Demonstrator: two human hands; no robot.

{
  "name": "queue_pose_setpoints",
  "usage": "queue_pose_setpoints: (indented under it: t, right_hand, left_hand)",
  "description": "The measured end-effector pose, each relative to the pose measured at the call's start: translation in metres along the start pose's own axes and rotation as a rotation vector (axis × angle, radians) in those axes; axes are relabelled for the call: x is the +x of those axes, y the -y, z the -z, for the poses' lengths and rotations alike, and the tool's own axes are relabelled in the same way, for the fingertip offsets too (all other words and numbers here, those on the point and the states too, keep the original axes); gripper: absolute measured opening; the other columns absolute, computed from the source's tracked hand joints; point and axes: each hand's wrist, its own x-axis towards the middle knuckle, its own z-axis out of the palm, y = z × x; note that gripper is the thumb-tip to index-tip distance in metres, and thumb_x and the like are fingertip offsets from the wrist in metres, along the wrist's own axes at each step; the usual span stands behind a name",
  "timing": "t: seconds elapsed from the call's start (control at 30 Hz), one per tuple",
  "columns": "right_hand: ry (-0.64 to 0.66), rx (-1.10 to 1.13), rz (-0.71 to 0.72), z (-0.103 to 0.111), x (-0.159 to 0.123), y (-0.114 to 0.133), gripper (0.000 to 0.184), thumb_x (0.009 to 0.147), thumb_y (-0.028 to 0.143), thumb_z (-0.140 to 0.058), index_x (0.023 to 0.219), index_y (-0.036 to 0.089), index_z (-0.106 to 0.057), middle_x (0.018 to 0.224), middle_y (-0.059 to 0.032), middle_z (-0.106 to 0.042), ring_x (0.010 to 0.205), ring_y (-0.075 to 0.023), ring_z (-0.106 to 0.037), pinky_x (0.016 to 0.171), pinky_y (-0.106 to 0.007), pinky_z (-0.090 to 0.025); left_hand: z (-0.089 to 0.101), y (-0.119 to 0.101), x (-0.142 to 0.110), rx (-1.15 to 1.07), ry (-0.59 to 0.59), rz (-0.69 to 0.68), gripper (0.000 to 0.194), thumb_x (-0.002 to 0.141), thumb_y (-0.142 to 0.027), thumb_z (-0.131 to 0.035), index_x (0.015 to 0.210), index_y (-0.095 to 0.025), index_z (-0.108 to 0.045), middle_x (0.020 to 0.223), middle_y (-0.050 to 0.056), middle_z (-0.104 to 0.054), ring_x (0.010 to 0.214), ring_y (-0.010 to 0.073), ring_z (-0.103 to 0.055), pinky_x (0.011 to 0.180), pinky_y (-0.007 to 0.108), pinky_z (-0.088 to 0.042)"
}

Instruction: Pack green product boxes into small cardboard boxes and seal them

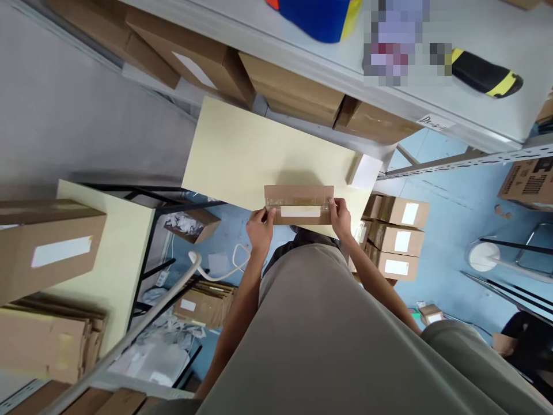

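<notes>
- Carton (298, 221) sat gripped between my 2 hands at the near edge of the pale table (242, 144); whether its underside touched the tabletop, I could not tell.
- My left hand (260, 231) was closed on its left end, thumb pressed to the upper face; my right hand (341, 219) pinched the right end likewise, some fingers hidden.
- As I judged it, the step in hand was steadying the carton, with its tape (276, 202) and white label (301, 211) facing me.
- The next move, to my mind, called for an even grip at both ends, so the carton would not tip.
- On that table I counted 1 carton, in hand, and 1 white block (365, 172) at the far right.
- To the right, beyond the table, were 3 stacked labelled boxes (401, 241).
- On the far side were at least 4 shelved boxes (294, 80), with 1 black-and-yellow tool (484, 72) and 1 blue object (322, 20) above them.
- To the left, 1 large labelled box (47, 276) stood on 1 side table (116, 230).
</notes>
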Motion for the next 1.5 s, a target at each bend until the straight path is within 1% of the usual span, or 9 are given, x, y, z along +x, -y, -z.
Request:
queue_pose_setpoints:
  t: [0.13, 0.37, 0.6, 0.7, 0.87, 1.1, 1.2, 1.33, 1.5]
  right_hand:
    - [0.126, -0.074, -0.036, 0.000, 0.005, -0.007, 0.076, 0.101, 0.089, -0.035, 0.129, 0.026, -0.066, 0.112, -0.0130, -0.081, 0.101, -0.0343, -0.074, 0.088, -0.041, -0.055]
    - [0.320, 0.002, -0.021, 0.007, 0.025, -0.009, 0.075, 0.097, 0.084, -0.055, 0.135, 0.022, -0.073, 0.127, -0.0141, -0.081, 0.118, -0.0371, -0.075, 0.103, -0.048, -0.058]
    - [0.391, 0.122, 0.051, 0.013, 0.022, -0.013, 0.075, 0.093, 0.080, -0.066, 0.133, 0.017, -0.076, 0.122, -0.0125, -0.083, 0.115, -0.0348, -0.077, 0.097, -0.043, -0.064]
    - [0.365, 0.169, 0.118, 0.014, 0.009, -0.020, 0.080, 0.091, 0.074, -0.074, 0.150, 0.020, -0.068, 0.142, -0.0132, -0.076, 0.128, -0.0350, -0.073, 0.108, -0.047, -0.062]
    - [0.222, 0.074, 0.265, 0.012, 0.005, -0.029, 0.096, 0.091, 0.059, -0.079, 0.175, 0.030, -0.040, 0.178, -0.0086, -0.044, 0.158, -0.0354, -0.051, 0.125, -0.053, -0.052]
    - [0.214, -0.207, 0.190, -0.003, 0.023, -0.044, 0.096, 0.096, 0.035, -0.071, 0.180, 0.036, -0.024, 0.175, -0.0063, -0.049, 0.132, -0.0387, -0.073, 0.104, -0.057, -0.066]
    - [0.253, -0.340, 0.223, -0.003, 0.026, -0.051, 0.099, 0.096, 0.024, -0.067, 0.182, 0.033, -0.018, 0.175, -0.0070, -0.049, 0.139, -0.0384, -0.069, 0.106, -0.056, -0.065]
    - [0.214, -0.498, 0.337, 0.014, 0.036, -0.051, 0.090, 0.097, 0.016, -0.064, 0.179, 0.024, -0.029, 0.179, -0.0112, -0.041, 0.164, -0.0342, -0.044, 0.128, -0.055, -0.048]
    - [0.193, -0.615, 0.392, 0.053, 0.074, -0.040, 0.083, 0.098, 0.015, -0.070, 0.175, 0.021, -0.039, 0.184, -0.0139, -0.030, 0.172, -0.0323, -0.026, 0.136, -0.054, -0.035]
  left_hand:
    - [0.000, 0.003, -0.001, -0.057, -0.024, 0.000, 0.038, 0.104, -0.054, -0.062, 0.110, -0.021, -0.079, 0.126, 0.016, -0.079, 0.127, 0.0312, -0.070, 0.112, 0.042, -0.052]
    - [-0.007, 0.002, 0.015, -0.293, 0.144, 0.207, 0.058, 0.093, -0.059, -0.076, 0.131, -0.016, -0.069, 0.131, 0.016, -0.078, 0.121, 0.0291, -0.074, 0.102, 0.038, -0.056]
    - [0.008, 0.007, 0.034, -0.269, 0.318, 0.109, 0.055, 0.082, -0.064, -0.079, 0.109, -0.016, -0.076, 0.113, 0.011, -0.083, 0.111, 0.0315, -0.075, 0.097, 0.039, -0.059]
    - [0.014, 0.013, 0.033, -0.299, 0.328, 0.060, 0.061, 0.077, -0.061, -0.085, 0.118, -0.017, -0.075, 0.121, 0.012, -0.083, 0.113, 0.0312, -0.076, 0.100, 0.041, -0.060]
    - [0.007, 0.018, 0.035, -0.173, 0.272, 0.066, 0.055, 0.077, -0.055, -0.087, 0.116, -0.017, -0.077, 0.122, 0.016, -0.083, 0.117, 0.0350, -0.078, 0.104, 0.044, -0.060]
    - [-0.020, 0.012, 0.042, 0.061, 0.252, 0.139, 0.049, 0.082, -0.034, -0.080, 0.128, -0.017, -0.075, 0.126, 0.019, -0.082, 0.119, 0.0382, -0.078, 0.106, 0.049, -0.060]
    - [-0.023, 0.014, 0.040, 0.089, 0.246, 0.107, 0.072, 0.081, -0.022, -0.073, 0.151, -0.012, -0.062, 0.148, 0.023, -0.071, 0.141, 0.0401, -0.067, 0.120, 0.053, -0.052]
    - [-0.019, 0.010, 0.039, 0.075, 0.199, -0.093, 0.115, 0.076, -0.019, -0.073, 0.178, -0.014, -0.020, 0.183, 0.021, -0.030, 0.171, 0.0384, -0.027, 0.140, 0.055, -0.025]
    - [-0.027, -0.039, 0.041, 0.164, 0.280, -0.348, 0.121, 0.082, -0.026, -0.074, 0.181, -0.020, -0.004, 0.188, 0.018, -0.010, 0.175, 0.0411, -0.002, 0.140, 0.068, -0.009]
